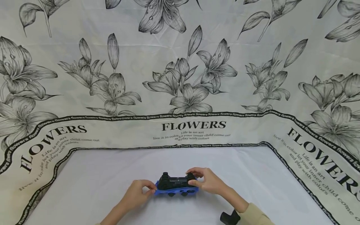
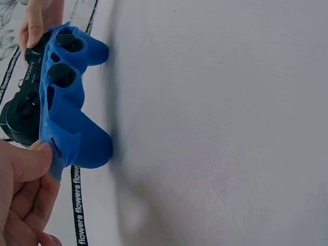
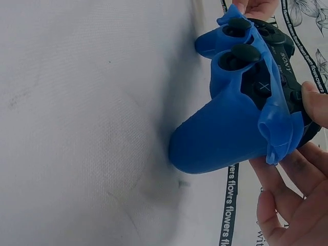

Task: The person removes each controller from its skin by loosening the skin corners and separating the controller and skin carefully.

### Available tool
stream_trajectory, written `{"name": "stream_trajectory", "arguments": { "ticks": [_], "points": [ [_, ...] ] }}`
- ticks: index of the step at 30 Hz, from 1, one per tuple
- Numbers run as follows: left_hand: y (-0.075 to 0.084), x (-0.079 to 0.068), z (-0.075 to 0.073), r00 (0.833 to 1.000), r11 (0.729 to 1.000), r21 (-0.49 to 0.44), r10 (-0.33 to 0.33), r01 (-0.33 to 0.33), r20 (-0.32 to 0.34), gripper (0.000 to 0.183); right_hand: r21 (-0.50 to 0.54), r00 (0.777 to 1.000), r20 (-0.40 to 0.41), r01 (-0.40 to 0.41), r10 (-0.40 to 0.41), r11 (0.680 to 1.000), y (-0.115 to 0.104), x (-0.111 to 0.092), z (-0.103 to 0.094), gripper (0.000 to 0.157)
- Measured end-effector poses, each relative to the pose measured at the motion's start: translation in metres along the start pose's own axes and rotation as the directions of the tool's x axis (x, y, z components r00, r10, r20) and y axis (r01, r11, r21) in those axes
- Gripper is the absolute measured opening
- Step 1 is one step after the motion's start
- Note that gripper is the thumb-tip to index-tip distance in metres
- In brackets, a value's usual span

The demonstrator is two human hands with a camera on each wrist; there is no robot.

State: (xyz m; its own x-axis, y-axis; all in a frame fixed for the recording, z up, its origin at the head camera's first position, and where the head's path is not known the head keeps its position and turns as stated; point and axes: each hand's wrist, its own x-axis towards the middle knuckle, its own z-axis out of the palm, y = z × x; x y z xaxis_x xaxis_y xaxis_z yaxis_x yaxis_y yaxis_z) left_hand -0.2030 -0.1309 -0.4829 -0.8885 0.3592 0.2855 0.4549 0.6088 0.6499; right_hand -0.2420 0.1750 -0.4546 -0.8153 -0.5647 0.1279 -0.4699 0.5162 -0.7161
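Observation:
A black SONY game controller (image 1: 175, 182) is partly covered by a blue rubbery sleeve (image 1: 180, 190), tilted just above or on the white surface; which one I cannot tell. The left hand (image 1: 138, 191) pinches the sleeve's edge at the left end between thumb and finger. At the right end, the right hand (image 1: 208, 180) grips the controller, thumb on its black face and fingers behind. Thumbsticks poke through the sleeve (image 2: 84, 128) in the left wrist view. Folded, bunched sleeve (image 3: 279, 128) material shows near the right thumb in the right wrist view, with black body exposed beyond it.
A white cloth-covered table (image 1: 112, 165) lies under the hands. Floral printed fabric (image 1: 180, 129) with "FLOWERS" lettering borders it and rises behind. A black wrist-worn device (image 1: 230, 217) shows below the right forearm.

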Motion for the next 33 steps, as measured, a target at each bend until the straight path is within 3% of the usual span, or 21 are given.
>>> {"name": "stream_trajectory", "arguments": {
  "ticks": [11, 20, 26, 33],
  "points": [
    [0.003, -0.008, 0.009, 0.983, 0.994, -0.026, -0.106, 0.103, -0.151, 0.012, 0.022, 1.000, 0.010, -0.025, 0.025, 0.999, -0.002, 0.006, 0.002, 0.039],
    [0.010, -0.008, 0.017, 0.959, 0.995, 0.061, -0.055, 0.075, -0.279, 0.019, 0.018, 0.999, 0.003, -0.049, 0.049, 0.999, 0.000, 0.006, -0.001, 0.040],
    [0.014, -0.008, 0.020, 0.946, 0.994, 0.068, -0.064, 0.090, -0.318, 0.018, 0.032, 0.999, 0.002, -0.049, 0.049, 0.998, 0.002, 0.006, -0.001, 0.038],
    [0.016, -0.007, 0.025, 0.940, 0.991, 0.112, -0.030, 0.072, -0.340, 0.014, 0.046, 0.998, 0.002, -0.065, 0.065, 0.997, 0.002, 0.005, -0.004, 0.037]
  ]
}}
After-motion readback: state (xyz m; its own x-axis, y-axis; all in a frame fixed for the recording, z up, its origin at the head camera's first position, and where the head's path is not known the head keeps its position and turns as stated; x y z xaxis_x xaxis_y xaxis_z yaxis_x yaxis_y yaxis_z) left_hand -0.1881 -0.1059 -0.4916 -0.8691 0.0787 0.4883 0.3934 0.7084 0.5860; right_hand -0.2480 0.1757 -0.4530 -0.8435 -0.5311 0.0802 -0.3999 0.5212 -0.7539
